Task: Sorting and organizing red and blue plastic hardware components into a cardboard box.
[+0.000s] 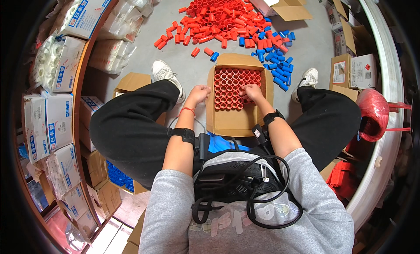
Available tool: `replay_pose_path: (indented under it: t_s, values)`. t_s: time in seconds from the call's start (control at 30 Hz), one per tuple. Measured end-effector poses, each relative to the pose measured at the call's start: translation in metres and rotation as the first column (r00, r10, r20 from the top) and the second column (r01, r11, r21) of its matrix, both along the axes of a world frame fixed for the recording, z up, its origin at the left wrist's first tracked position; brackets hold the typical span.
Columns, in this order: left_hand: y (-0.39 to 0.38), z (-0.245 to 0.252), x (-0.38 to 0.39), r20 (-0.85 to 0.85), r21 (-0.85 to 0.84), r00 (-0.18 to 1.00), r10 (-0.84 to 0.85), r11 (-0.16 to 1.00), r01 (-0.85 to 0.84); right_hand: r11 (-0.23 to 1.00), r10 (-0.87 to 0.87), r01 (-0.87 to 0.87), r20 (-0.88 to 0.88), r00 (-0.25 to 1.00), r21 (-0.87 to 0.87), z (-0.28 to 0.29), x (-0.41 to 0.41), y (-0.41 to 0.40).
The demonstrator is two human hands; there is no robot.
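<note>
An open cardboard box [238, 122] stands on the floor between my legs. Red plastic pipe couplings [227, 88] stand upright in rows in it, filling its far and middle part; bare cardboard shows at the near end. My right hand [252, 92] is over the right side of the rows, fingers bent down at the couplings; whether it grips one is hidden. At the box's left wall hangs my left hand [200, 93], fingers curled together, with no coupling visible in it.
Beyond the box lie a heap of loose red couplings [216, 17] and scattered blue couplings [279, 68]. An open carton [292, 11] stands at the back. Shelves with boxes [64, 119] line the left; cartons [362, 71] and a roll of red plastic twine [372, 115] are right.
</note>
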State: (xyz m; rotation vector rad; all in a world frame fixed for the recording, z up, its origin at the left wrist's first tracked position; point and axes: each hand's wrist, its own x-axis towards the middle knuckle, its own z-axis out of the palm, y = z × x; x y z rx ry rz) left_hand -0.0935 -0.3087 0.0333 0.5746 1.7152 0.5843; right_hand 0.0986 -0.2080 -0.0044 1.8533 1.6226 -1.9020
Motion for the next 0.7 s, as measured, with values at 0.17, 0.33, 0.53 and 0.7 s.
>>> replay_pose_path:
  t_s: [0.17,0.33,0.53,0.7]
  values:
    - [-0.001,0.002,0.0,-0.014,0.055,0.999,0.041,0.998,-0.041,0.991,0.01,-0.007,0.021,1.0,-0.132,0.003,-0.002,-0.004]
    - [0.0,0.005,-0.002,0.014,-0.05,0.999,-0.052,0.997,0.053,0.991,0.025,-0.02,0.034,0.999,-0.129,0.005,-0.004,-0.005]
    - [-0.001,0.0,0.001,-0.022,0.033,0.999,0.044,0.999,-0.043,0.993,0.103,-0.099,0.069,0.992,-0.068,-0.007,-0.002,-0.002]
    - [-0.001,-0.001,0.001,-0.012,0.034,0.999,0.044,0.998,-0.044,0.98,0.199,-0.201,0.129,0.971,-0.003,-0.011,-0.002,-0.001]
